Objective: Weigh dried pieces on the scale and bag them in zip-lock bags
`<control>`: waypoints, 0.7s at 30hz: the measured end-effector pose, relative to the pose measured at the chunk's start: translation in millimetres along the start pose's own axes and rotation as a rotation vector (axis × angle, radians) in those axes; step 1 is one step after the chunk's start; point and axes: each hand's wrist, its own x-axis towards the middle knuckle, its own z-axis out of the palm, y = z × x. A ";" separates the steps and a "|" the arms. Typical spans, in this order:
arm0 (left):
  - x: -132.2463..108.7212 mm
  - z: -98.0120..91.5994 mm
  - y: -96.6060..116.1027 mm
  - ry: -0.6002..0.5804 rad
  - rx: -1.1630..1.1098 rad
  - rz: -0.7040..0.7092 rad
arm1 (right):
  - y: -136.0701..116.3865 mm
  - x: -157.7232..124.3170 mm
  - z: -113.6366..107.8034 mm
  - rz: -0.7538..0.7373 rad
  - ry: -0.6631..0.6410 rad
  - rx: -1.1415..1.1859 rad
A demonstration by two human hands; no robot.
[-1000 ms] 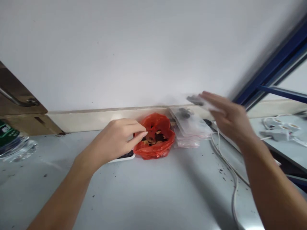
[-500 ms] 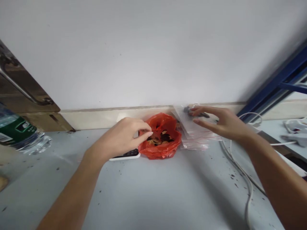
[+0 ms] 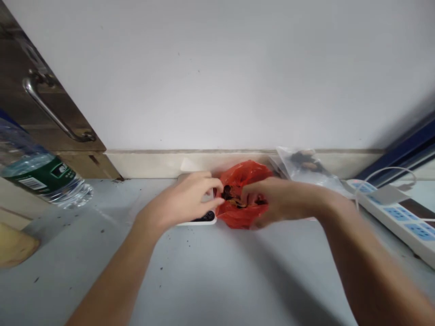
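The hands are working apart from each other at a small bag. The right hand (image 3: 285, 201) is bending over the bag's mouth, its fingers curling among the contents and its thumb lying by the front rim; whether it is gripping a piece, the view is not showing. The left hand (image 3: 185, 199) is hanging at the near-left rim, thumb and forefinger standing apart with nothing visible between them; whether it is touching the plastic, I cannot tell.

Between the hands, the red bag (image 3: 238, 219) is sitting open, with dark and brownish dry pieces (image 3: 233, 190) showing inside. Good handling, I judge, is asking for a light pinch by the right fingertips, since such pieces are probably crumbling easily, and for a straight lift clear of the soft rim. The left hand is well placed for steadying that rim, as thin plastic is likely folding or dragging along.

Just under the left hand, a white-edged device (image 3: 206, 217) is showing its black panel; the wrist should be staying off it. Behind the right hand, a clear bag (image 3: 326, 181) is holding dark lumps, and beyond its forearm a power strip (image 3: 404, 224) is lying on the desk (image 3: 204, 280).
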 end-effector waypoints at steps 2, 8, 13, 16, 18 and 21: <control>4.0 14.2 3.9 -0.053 0.064 0.059 | -3.1 12.6 11.4 0.057 -0.105 -0.066; 23.1 39.4 -1.0 0.064 0.227 0.167 | 5.5 17.3 10.3 -0.032 0.131 -0.077; 18.3 20.8 -9.4 0.256 0.016 0.164 | 6.9 -4.1 0.9 -0.077 0.502 -0.104; 11.0 13.8 -8.2 0.008 -0.041 0.156 | 10.0 -6.8 6.9 -0.102 0.101 -0.073; 8.7 14.5 -5.7 -0.146 -0.072 0.136 | 12.9 -4.7 8.6 -0.055 -0.137 -0.043; 8.9 19.6 -2.7 -0.175 -0.082 0.094 | 14.3 0.4 4.7 0.000 -0.164 0.081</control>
